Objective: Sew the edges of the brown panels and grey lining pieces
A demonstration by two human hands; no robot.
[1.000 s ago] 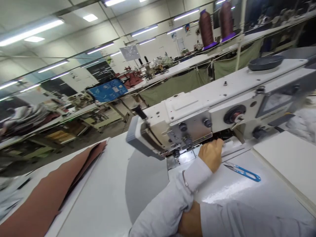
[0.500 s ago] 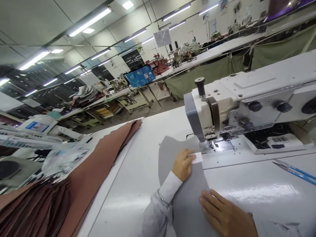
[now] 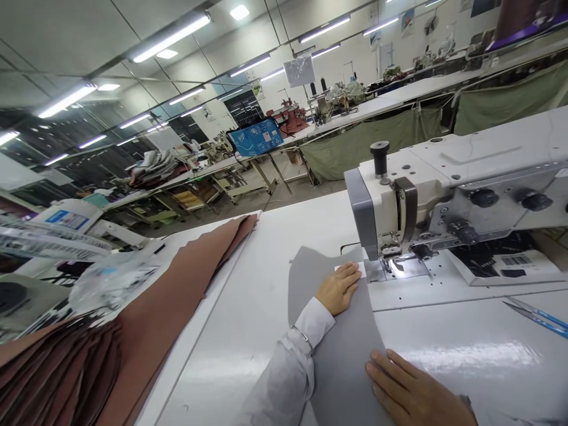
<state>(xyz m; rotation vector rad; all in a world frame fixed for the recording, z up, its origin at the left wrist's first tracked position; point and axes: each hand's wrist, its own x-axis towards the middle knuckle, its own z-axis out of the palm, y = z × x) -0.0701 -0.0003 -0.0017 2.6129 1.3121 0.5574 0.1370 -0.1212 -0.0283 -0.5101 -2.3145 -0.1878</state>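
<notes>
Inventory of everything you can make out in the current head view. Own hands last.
Sewing machine: 1 nearby, white and grey, right
Grey piece: 1, grey, on table
Small white piece: 1, white, at left fingertips
Box: 1, black and white, beneath machine arm
Snips: 1, blue handles, right edge
Brown pieces: several, brown, left
Plastic bag: 1, clear, left
Table: 1 nearby, white, foreground
Blue panel: 1, blue, background
Ceiling lights: many, white, overhead
Background clutter: uncountable, mixed, far benches
Left hand: 1, grey sleeve, on grey piece
Right hand: 1, at grey piece's right edge
</notes>
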